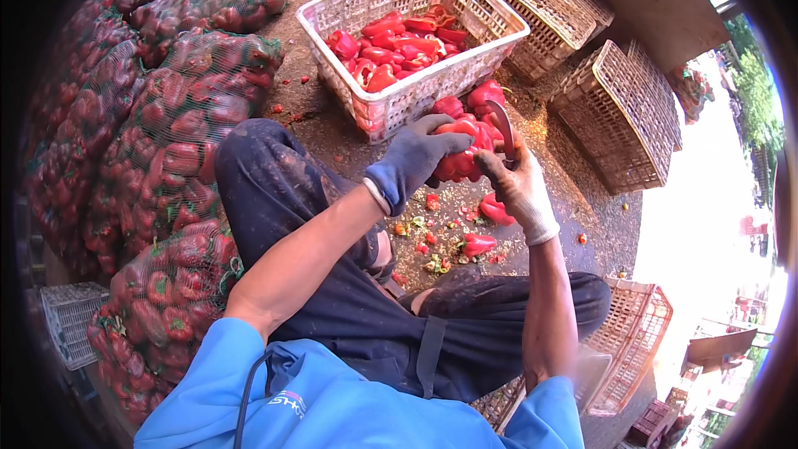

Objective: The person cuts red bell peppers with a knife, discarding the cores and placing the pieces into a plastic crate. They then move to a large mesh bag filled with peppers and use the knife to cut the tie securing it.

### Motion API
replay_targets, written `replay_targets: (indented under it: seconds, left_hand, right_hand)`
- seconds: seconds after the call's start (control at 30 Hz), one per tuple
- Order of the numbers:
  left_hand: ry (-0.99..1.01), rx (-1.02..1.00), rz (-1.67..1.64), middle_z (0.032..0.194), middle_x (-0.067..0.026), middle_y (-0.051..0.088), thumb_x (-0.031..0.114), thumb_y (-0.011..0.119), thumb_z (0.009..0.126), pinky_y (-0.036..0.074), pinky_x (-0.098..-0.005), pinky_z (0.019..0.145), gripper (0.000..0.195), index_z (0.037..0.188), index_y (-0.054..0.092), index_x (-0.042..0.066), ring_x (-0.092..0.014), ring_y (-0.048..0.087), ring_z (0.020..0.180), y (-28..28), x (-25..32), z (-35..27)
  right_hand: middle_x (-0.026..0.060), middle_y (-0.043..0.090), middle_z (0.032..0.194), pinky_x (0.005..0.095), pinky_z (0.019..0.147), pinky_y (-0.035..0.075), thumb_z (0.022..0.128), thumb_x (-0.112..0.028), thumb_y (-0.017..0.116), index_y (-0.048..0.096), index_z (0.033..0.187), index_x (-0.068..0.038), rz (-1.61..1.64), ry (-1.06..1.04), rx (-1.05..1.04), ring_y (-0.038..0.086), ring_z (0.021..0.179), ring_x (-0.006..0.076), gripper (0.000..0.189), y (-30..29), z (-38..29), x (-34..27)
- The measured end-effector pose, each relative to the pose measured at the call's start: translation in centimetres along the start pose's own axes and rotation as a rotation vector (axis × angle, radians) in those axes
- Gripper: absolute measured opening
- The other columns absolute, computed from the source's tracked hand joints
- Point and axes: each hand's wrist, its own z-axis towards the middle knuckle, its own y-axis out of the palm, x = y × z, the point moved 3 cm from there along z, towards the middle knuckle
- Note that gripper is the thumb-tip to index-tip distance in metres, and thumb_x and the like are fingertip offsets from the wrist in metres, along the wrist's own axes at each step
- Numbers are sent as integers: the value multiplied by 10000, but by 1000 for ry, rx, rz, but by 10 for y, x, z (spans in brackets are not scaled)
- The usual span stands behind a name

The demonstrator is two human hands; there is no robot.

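Observation:
My left hand (411, 156), in a blue-grey glove, is closed around a red bell pepper (458, 163) above the floor between my knees. In my right hand (523, 190), gloved in stained white with dark fingertips, is a knife with a curved blade (504, 126). The blade points up beside the pepper, and my right thumb appears to touch the pepper. More whole red peppers (486, 96) lie just beyond my hands. Past them stands a white plastic crate (430, 92), partly filled with cut red pepper pieces (399, 43).
Green mesh sacks of red peppers (181, 112) are heaped on my left. Overturned plastic crates (623, 118) stand at the right, with another crate (629, 337) by my right knee. Loose peppers (479, 244), seeds and stem scraps (438, 264) litter the floor between my legs.

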Motion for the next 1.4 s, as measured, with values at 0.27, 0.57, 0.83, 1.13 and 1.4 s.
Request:
replay_targets:
  seconds: [0.27, 0.57, 0.83, 1.13, 1.4]
  left_hand:
    - [-31, -108, 43, 1148, -89, 777, 316, 835, 911, 570, -291, 943, 533, 1322, 722, -3, -126, 711, 1043, 7, -1, -8]
    - [16, -46, -112, 1080, -66, 767, 248, 826, 906, 569, -262, 865, 465, 1274, 720, -15, -102, 693, 959, 15, 11, -18]
    - [-100, 69, -247, 882, -45, 727, 234, 756, 986, 535, -253, 578, 310, 1214, 700, 31, -103, 679, 681, 3, 38, -8]
    - [5, -125, 656, 1499, -287, 627, 622, 787, 892, 494, -440, 1159, 1021, 1650, 413, 48, -423, 625, 1390, 21, 20, -12]
    - [48, -69, 542, 1258, -222, 742, 564, 853, 846, 556, -443, 1036, 787, 1360, 641, 8, -357, 726, 1190, 17, 3, 1]
  right_hand:
    - [-12, 722, 919, 209, 469, 388, 1004, -343, 797, 653, 1365, -70, 166, 82, -129, 542, 568, 26, 475, 3, -2, 8]
    - [43, 744, 1046, 243, 467, 479, 1023, -238, 724, 629, 1412, -100, 220, 3, -95, 669, 644, 102, 424, -5, -1, 21]
    - [39, 705, 1160, 290, 788, 589, 1015, -105, 728, 614, 1436, -69, 95, 172, 44, 711, 970, 146, 438, 4, -13, 38]
    - [37, 748, 965, 256, 583, 526, 945, 8, 659, 706, 1261, -51, 11, 146, 167, 655, 704, 55, 325, 5, -5, 16]
    - [57, 770, 1050, 314, 818, 636, 913, 43, 688, 705, 1232, -19, -170, -18, 185, 742, 909, 116, 325, 16, -5, 14]
